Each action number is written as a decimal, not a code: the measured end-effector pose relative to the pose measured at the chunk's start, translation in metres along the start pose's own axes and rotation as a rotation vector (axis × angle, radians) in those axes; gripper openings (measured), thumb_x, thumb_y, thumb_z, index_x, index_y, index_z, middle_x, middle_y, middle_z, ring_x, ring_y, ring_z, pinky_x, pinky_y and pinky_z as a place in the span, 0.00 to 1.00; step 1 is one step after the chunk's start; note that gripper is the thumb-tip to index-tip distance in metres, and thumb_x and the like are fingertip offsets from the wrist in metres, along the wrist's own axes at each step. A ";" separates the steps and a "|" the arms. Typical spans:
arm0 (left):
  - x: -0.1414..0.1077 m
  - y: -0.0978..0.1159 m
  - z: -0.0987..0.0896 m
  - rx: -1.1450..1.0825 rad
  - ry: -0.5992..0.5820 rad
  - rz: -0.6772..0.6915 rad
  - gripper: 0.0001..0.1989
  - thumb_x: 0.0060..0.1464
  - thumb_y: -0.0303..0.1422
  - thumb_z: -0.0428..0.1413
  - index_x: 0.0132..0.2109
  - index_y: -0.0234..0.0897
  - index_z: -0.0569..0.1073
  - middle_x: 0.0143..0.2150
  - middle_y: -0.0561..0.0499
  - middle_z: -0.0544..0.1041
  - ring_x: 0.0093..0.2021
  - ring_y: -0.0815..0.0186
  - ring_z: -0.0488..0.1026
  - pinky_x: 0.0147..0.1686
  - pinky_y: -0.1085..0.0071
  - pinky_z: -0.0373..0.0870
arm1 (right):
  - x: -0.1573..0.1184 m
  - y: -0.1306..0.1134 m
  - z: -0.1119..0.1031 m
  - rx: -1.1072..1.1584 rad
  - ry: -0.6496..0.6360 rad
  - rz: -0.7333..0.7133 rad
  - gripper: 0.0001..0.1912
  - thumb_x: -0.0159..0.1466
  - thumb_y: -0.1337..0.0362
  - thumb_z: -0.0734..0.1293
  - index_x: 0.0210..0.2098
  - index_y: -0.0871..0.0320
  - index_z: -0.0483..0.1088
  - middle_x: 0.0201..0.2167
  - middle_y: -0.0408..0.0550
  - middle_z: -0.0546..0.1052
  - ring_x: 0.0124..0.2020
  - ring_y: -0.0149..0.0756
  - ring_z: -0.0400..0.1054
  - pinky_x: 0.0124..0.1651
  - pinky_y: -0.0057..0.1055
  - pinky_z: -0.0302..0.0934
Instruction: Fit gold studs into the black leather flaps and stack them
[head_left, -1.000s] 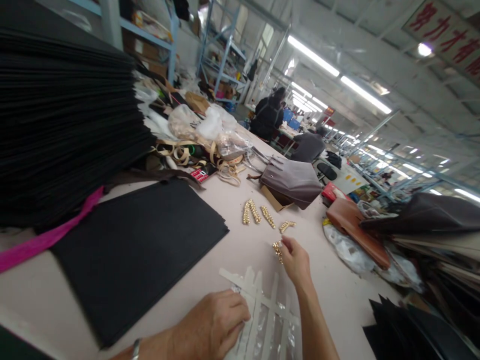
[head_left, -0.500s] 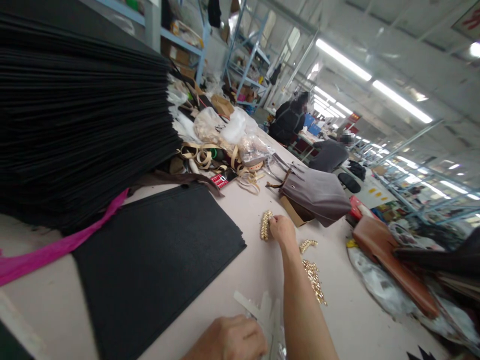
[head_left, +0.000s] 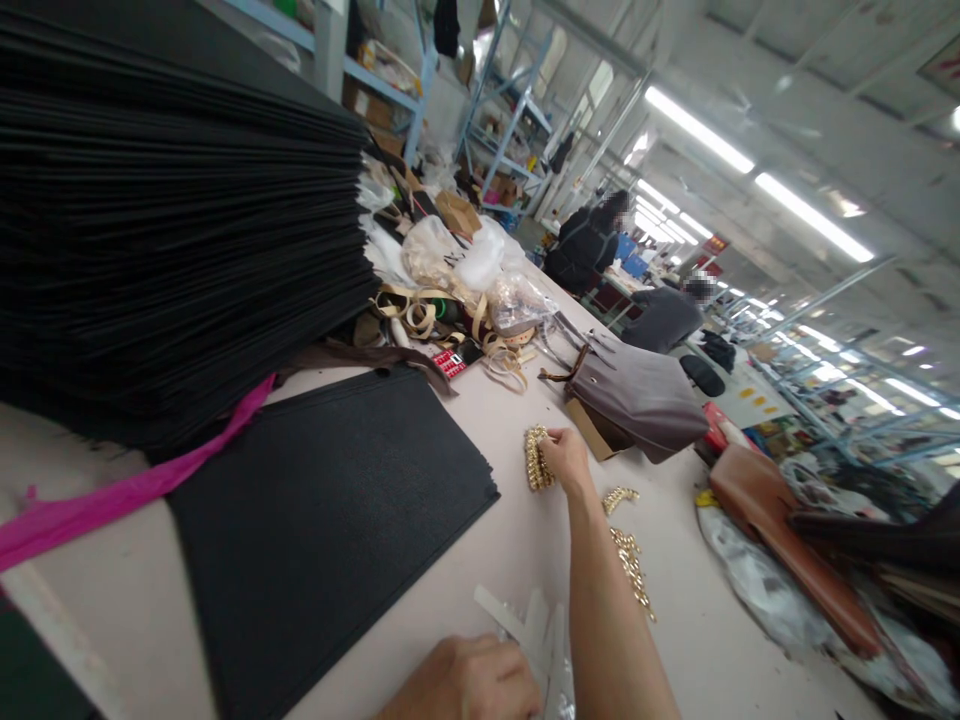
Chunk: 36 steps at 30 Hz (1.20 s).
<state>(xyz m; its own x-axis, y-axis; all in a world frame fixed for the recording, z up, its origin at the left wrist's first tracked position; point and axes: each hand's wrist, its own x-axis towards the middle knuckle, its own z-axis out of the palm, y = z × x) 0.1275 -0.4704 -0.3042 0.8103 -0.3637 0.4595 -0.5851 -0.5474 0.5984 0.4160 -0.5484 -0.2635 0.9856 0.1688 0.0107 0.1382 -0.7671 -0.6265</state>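
Observation:
At the middle of the table, my right hand (head_left: 566, 458) has its fingers pinched on a gold chain (head_left: 537, 460), which lies in short rows side by side. Close to my right forearm are a short curved gold chain (head_left: 619, 497) and a loose heap of gold chain (head_left: 634, 570). My left hand (head_left: 472, 682) is low in the view, its fingers curled; what they hold, if anything, is hidden. Beside it lie pale translucent strips (head_left: 525, 630) and some clear plastic.
Black sheets (head_left: 337, 530) lie left of my hands, below a tall black stack (head_left: 172, 240) and a magenta strip (head_left: 187, 465). A grey-brown bag (head_left: 637, 390) rests on a cardboard box (head_left: 592, 430). Brown leather pieces (head_left: 795, 550) lie at right. Two people sit farther back.
The gold chain rows under my right hand look wider, with more chain laid beside the first row. The view has shifted slightly; my left hand stays by the strips.

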 end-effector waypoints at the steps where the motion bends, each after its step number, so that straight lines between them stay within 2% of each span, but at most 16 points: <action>1: 0.000 0.000 -0.001 -0.001 -0.010 -0.010 0.03 0.60 0.29 0.58 0.35 0.40 0.72 0.31 0.54 0.75 0.29 0.66 0.71 0.25 0.71 0.63 | 0.000 0.002 0.001 0.086 0.002 0.039 0.17 0.68 0.58 0.68 0.54 0.60 0.70 0.52 0.51 0.74 0.47 0.42 0.72 0.47 0.42 0.70; 3: 0.002 0.001 -0.006 -0.018 -0.023 -0.030 0.04 0.57 0.26 0.58 0.36 0.40 0.73 0.32 0.54 0.76 0.30 0.65 0.72 0.26 0.72 0.65 | -0.001 0.006 -0.002 0.287 -0.017 0.130 0.18 0.69 0.58 0.67 0.54 0.59 0.69 0.52 0.51 0.74 0.47 0.41 0.72 0.47 0.42 0.71; 7: 0.004 0.009 -0.020 -0.145 -0.013 -0.111 0.13 0.50 0.19 0.55 0.40 0.40 0.73 0.35 0.52 0.78 0.34 0.64 0.75 0.33 0.73 0.70 | -0.010 0.015 -0.019 0.647 -0.062 0.222 0.16 0.69 0.58 0.66 0.52 0.60 0.69 0.48 0.50 0.75 0.42 0.37 0.73 0.43 0.39 0.71; 11: 0.005 0.018 -0.031 -0.275 0.084 -0.201 0.13 0.53 0.21 0.52 0.43 0.39 0.74 0.38 0.50 0.79 0.36 0.64 0.76 0.38 0.72 0.71 | -0.024 0.016 -0.034 0.929 -0.028 0.193 0.12 0.70 0.59 0.66 0.46 0.61 0.71 0.39 0.46 0.76 0.33 0.31 0.72 0.36 0.32 0.70; 14: 0.006 0.021 -0.034 -0.296 0.110 -0.253 0.13 0.54 0.22 0.52 0.43 0.38 0.75 0.37 0.50 0.79 0.35 0.65 0.75 0.38 0.72 0.70 | -0.033 0.013 -0.037 1.074 0.032 0.153 0.08 0.69 0.61 0.67 0.41 0.61 0.71 0.31 0.41 0.74 0.27 0.28 0.69 0.31 0.28 0.68; 19: 0.011 0.020 -0.036 -0.315 0.110 -0.315 0.12 0.54 0.23 0.51 0.42 0.38 0.76 0.35 0.50 0.79 0.33 0.65 0.74 0.36 0.71 0.69 | -0.045 0.011 -0.035 1.215 0.156 0.086 0.09 0.59 0.64 0.72 0.34 0.58 0.68 0.24 0.35 0.72 0.24 0.28 0.70 0.31 0.28 0.69; 22: 0.013 0.020 -0.038 -0.339 0.122 -0.395 0.12 0.52 0.24 0.52 0.41 0.38 0.77 0.35 0.51 0.79 0.33 0.65 0.74 0.36 0.71 0.68 | -0.052 0.009 -0.036 1.265 0.224 0.028 0.14 0.52 0.65 0.74 0.34 0.56 0.66 0.25 0.34 0.74 0.25 0.28 0.70 0.32 0.30 0.71; 24: 0.015 0.021 -0.040 -0.368 0.129 -0.447 0.12 0.52 0.24 0.53 0.41 0.38 0.77 0.35 0.51 0.79 0.33 0.65 0.73 0.36 0.71 0.68 | -0.058 0.006 -0.038 1.293 0.247 -0.007 0.16 0.50 0.65 0.74 0.36 0.55 0.66 0.26 0.34 0.75 0.26 0.29 0.71 0.35 0.34 0.72; 27: 0.017 0.023 -0.042 -0.484 0.145 -0.501 0.11 0.52 0.26 0.53 0.41 0.37 0.78 0.36 0.50 0.80 0.34 0.65 0.74 0.36 0.70 0.68 | -0.069 0.000 -0.042 1.341 0.239 -0.052 0.16 0.49 0.64 0.74 0.36 0.55 0.68 0.28 0.34 0.75 0.30 0.31 0.73 0.44 0.41 0.73; 30: 0.020 0.024 -0.043 -0.639 0.178 -0.580 0.11 0.54 0.30 0.54 0.43 0.35 0.79 0.36 0.49 0.80 0.34 0.65 0.74 0.35 0.71 0.69 | -0.083 -0.007 -0.047 1.383 0.219 -0.081 0.13 0.50 0.65 0.72 0.35 0.55 0.69 0.29 0.34 0.76 0.31 0.31 0.73 0.50 0.44 0.71; 33: 0.022 0.021 -0.042 -0.713 0.192 -0.640 0.15 0.59 0.36 0.53 0.47 0.33 0.77 0.34 0.49 0.79 0.32 0.66 0.75 0.31 0.72 0.70 | -0.099 -0.013 -0.051 1.404 0.209 -0.096 0.11 0.51 0.66 0.70 0.34 0.55 0.69 0.29 0.34 0.76 0.30 0.30 0.72 0.51 0.44 0.70; 36: 0.023 0.018 -0.040 -0.734 0.214 -0.663 0.16 0.60 0.38 0.52 0.48 0.33 0.76 0.36 0.49 0.79 0.31 0.66 0.76 0.30 0.72 0.72 | -0.116 -0.020 -0.056 1.410 0.197 -0.119 0.09 0.52 0.67 0.70 0.34 0.55 0.70 0.29 0.35 0.76 0.29 0.29 0.71 0.48 0.39 0.71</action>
<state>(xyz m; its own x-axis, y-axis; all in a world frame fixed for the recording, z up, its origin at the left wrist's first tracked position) 0.1339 -0.4582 -0.2562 0.9985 0.0278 -0.0468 0.0458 0.0355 0.9983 0.3040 -0.5876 -0.2084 0.9885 0.0105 0.1507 0.1243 0.5108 -0.8507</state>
